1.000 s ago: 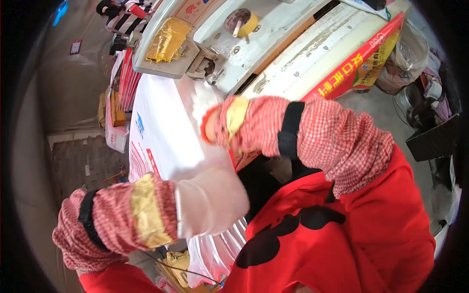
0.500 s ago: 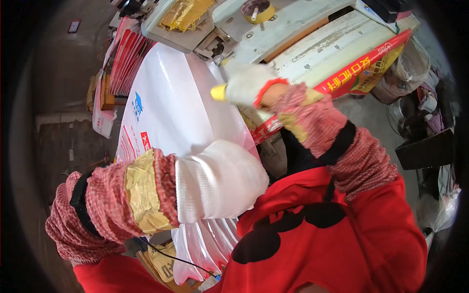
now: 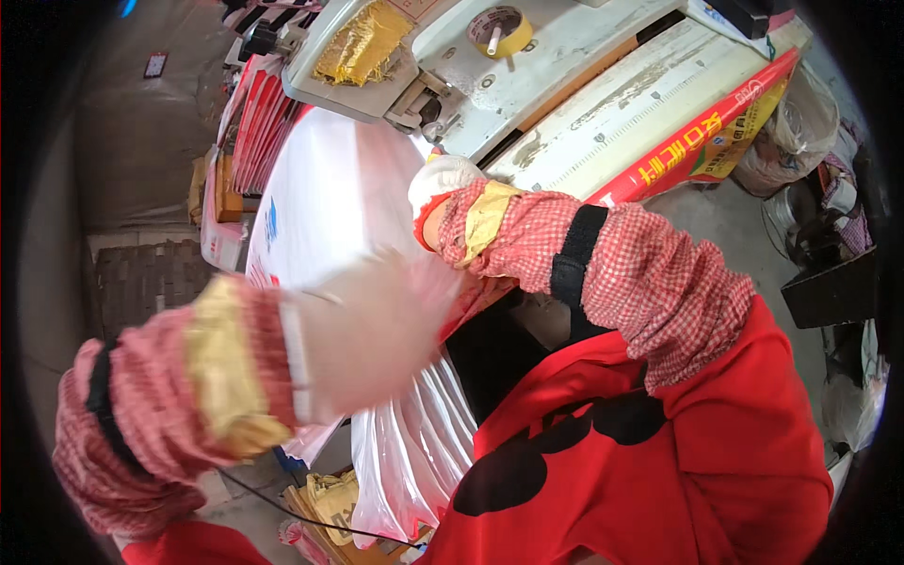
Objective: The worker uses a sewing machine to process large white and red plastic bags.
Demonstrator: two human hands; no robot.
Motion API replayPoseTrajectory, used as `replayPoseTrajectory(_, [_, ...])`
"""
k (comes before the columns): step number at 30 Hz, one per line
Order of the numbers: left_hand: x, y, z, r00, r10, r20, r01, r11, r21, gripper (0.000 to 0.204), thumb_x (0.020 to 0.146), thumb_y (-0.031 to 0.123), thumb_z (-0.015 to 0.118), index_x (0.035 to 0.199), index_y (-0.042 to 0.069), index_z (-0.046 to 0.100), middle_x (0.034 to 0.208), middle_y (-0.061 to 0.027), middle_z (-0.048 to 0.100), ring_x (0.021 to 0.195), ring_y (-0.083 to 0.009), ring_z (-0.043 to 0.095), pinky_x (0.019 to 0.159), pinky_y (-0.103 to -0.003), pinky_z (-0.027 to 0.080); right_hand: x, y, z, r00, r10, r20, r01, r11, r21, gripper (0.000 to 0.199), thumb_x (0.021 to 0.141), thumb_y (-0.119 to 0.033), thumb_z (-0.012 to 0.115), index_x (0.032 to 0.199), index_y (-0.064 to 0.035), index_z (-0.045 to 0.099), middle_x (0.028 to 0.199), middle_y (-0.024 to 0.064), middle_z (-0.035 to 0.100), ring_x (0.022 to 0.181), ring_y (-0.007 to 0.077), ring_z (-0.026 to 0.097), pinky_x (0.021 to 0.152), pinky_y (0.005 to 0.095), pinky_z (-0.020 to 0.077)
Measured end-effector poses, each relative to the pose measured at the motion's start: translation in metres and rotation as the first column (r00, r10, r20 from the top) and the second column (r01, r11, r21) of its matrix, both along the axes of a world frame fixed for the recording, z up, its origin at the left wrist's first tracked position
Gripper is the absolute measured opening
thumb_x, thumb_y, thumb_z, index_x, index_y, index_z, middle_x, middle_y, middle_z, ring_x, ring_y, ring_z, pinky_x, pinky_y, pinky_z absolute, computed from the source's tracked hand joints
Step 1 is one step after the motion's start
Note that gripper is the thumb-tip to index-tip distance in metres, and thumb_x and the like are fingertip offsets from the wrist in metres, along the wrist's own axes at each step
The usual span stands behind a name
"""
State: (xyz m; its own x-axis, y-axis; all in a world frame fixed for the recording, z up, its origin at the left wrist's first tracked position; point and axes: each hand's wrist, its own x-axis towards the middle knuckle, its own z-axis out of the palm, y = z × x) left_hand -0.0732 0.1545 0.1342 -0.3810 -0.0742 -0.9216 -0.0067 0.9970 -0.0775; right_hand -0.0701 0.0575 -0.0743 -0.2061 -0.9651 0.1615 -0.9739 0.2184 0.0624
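Overlapping the white plastic (image 3: 320,179), the blurred left hand (image 3: 372,330) and right hand (image 3: 444,179) have grips I cannot make out.

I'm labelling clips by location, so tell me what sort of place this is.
Probably a small sewing workshop, perhaps for sacks: there is what looks like a sewing machine, glossy white printed sheeting by it, and a stack of red and white sheets beyond.

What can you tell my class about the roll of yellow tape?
The roll of yellow tape is ring-shaped, with a glossy-looking yellow outer side and a brownish, printed inner core that looks like cardboard. It lies flat on the pale, stained machine top. A slim white stick shows at its hole.
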Motion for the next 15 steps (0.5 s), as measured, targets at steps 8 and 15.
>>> replayPoseTrajectory(8, [-0.014, -0.014, 0.002, 0.877, 0.468, 0.107, -0.435, 0.869, -0.237, 0.045, 0.072, 0.015, 0.066, 0.115, 0.007, 0.055, 0.086, -0.0168, 0.062, 0.072, -0.0340, 0.061, 0.068, -0.045, 0.049, 0.005, -0.010, -0.069, -0.667, -0.484, -0.567, -0.132, 0.825, -0.549, 0.033, 0.085, -0.030, 0.053, 0.064, -0.0060, 0.057, 0.067, 0.0086, 0.056, 0.059, 0.0286, 0.053, 0.059, 0.0455, 0.0437])
replayPoseTrajectory(15, [-0.007, -0.012, -0.020, 0.819, 0.572, -0.042, -0.553, 0.769, -0.320, 0.029, 0.077, 0.023, 0.063, 0.100, 0.006, 0.062, 0.090, -0.0157, 0.062, 0.085, -0.0299, 0.059, 0.081, -0.042, 0.047, 0.026, -0.041, -0.088, -0.983, -0.182, 0.010, -0.128, 0.650, -0.749, 0.058, 0.090, -0.053, 0.047, 0.109, 0.0008, 0.060, 0.108, 0.0269, 0.060, 0.096, 0.0434, 0.059, 0.089, 0.0535, 0.0431])
